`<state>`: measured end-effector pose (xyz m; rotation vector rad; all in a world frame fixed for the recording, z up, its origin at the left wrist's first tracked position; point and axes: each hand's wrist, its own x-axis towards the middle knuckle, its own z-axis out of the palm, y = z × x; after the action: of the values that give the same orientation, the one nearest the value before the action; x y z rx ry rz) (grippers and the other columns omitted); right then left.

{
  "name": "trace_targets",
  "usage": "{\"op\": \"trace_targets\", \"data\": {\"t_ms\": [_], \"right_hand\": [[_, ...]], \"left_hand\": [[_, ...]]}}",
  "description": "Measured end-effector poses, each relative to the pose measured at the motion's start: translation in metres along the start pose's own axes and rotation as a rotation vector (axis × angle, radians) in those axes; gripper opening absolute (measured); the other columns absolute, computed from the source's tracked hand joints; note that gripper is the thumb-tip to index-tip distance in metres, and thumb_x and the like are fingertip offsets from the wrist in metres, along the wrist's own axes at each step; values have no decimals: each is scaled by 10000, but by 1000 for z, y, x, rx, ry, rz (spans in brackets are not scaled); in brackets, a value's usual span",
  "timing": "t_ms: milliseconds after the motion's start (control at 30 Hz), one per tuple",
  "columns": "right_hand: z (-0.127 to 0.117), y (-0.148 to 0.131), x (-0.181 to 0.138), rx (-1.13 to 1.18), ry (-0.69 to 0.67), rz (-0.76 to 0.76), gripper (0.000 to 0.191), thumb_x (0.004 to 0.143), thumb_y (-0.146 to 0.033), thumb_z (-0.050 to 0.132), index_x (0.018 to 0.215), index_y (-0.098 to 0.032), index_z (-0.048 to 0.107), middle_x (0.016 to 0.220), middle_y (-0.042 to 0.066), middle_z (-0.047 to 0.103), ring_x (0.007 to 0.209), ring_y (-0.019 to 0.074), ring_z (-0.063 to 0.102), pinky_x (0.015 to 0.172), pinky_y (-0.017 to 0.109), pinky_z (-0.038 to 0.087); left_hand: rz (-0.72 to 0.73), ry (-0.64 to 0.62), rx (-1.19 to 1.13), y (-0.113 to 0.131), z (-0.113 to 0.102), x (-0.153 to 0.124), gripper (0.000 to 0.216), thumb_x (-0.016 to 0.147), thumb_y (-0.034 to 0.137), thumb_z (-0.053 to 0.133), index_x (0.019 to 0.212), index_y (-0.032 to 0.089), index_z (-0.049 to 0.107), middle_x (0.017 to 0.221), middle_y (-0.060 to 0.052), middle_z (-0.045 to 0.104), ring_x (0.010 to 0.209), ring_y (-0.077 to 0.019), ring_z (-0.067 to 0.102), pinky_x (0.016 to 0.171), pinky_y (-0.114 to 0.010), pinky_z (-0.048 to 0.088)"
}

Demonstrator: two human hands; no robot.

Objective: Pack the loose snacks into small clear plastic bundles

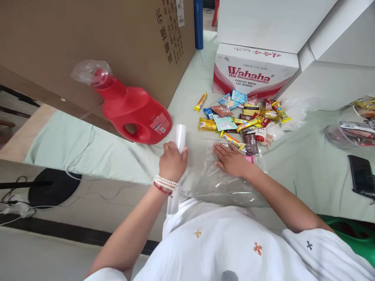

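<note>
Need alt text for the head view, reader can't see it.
A left hand grips a whitish roll while the right hand lies on clear plastic beside a pile of wrapped snacks. A red jug is at left, a Wahaha box behind the snacks.

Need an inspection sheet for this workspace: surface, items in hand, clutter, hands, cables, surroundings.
Surface: pale green cloth, creased in places.
Job's things: white roll, held; clear plastic, spread near the person, partly under the right hand.
Clutter: wrapped snacks piled just beyond the right hand; red jug at left; black phone at right.
Hands: left hand closed around the roll; right hand flat on the plastic.
Cables: thin cable crossing the cloth's left part; power strip below, lower left.
Surroundings: brown carton at left; Wahaha carton behind the snacks.
</note>
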<state>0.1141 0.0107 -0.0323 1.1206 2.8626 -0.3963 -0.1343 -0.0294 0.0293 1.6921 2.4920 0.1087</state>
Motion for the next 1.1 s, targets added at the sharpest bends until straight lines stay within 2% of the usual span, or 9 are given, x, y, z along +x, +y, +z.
{"op": "trace_targets", "data": {"t_ms": [167, 300, 400, 500, 700, 800, 867, 1000, 1100], "right_hand": [[-32, 0, -12, 63, 54, -24, 565, 1089, -459, 328, 1525, -147, 505, 1614, 146, 430, 1533, 305, 341, 1270, 616, 156], [-54, -5, -60, 201, 150, 20, 505, 1070, -441, 395, 1469, -185, 570, 1478, 148, 583, 1370, 308, 531, 1172, 552, 405], [-36, -17, -109, 298, 118, -17, 465, 1033, -455, 508, 1424, -230, 620, 1389, 134, 649, 1279, 300, 599, 1069, 504, 526], [1, -27, -149, 345, 30, -114, 446, 1028, -411, 548, 1451, -281, 600, 1495, 87, 584, 1387, 279, 542, 1151, 520, 482], [39, -28, -191, 350, 39, -16, 536, 1023, -267, 546, 1548, -350, 479, 1580, 64, 492, 1468, 257, 469, 1216, 565, 406], [44, -29, -200, 331, 126, 19, 563, 999, -220, 563, 1542, -342, 480, 1596, 76, 471, 1454, 261, 485, 1207, 549, 424], [49, -31, -205, 292, 267, 47, 492, 985, -168, 565, 1453, -323, 574, 1512, 87, 567, 1374, 268, 561, 1152, 536, 482], [49, -30, -209, 288, 544, 98, 283, 954, -96, 590, 1160, -250, 707, 1226, 97, 705, 1110, 249, 665, 900, 419, 600], [29, -23, -204, 410, 543, 128, 238, 964, -128, 590, 1133, -248, 706, 1114, 86, 703, 976, 207, 668, 801, 347, 588]], "left_hand": [[-17, -166, 157, 14, 19, 14, 498, 963, 463, 488, 1274, 82, 562, 1257, -239, 617, 1025, -371, 693, 809, -475, 578], [130, 14, 199, 12, 24, 10, 675, 932, 399, 558, 1509, 87, 398, 1399, -259, 538, 1272, -390, 534, 919, -500, 560], [221, -16, 185, 9, 26, -1, 732, 924, 386, 586, 1576, 163, 338, 1486, -227, 474, 1268, -381, 516, 900, -497, 579], [248, -85, 168, 1, 29, -7, 567, 966, 304, 514, 1522, 228, 434, 1561, -196, 411, 1270, -366, 514, 824, -458, 610], [195, -15, 141, -17, 29, -2, 377, 1005, 214, 433, 1345, 131, 572, 1577, -254, 375, 1370, -429, 468, 965, -599, 549], [367, 100, 41, -18, 30, -8, 387, 963, 196, 501, 1338, 134, 571, 1627, -225, 341, 1534, -444, 248, 1170, -693, 335], [656, 78, -95, -18, 33, -18, 460, 914, 162, 523, 1372, 170, 564, 1616, -190, 386, 1536, -397, 286, 1212, -639, 315], [1390, -372, -237, -20, 44, -40, 650, 831, 184, 616, 1469, 251, 509, 1534, -144, 527, 1428, -311, 487, 1233, -551, 323], [1458, -481, -231, -23, 54, -47, 577, 869, 272, 670, 1432, 249, 548, 1513, -145, 560, 1414, -318, 504, 1231, -552, 294]]}}
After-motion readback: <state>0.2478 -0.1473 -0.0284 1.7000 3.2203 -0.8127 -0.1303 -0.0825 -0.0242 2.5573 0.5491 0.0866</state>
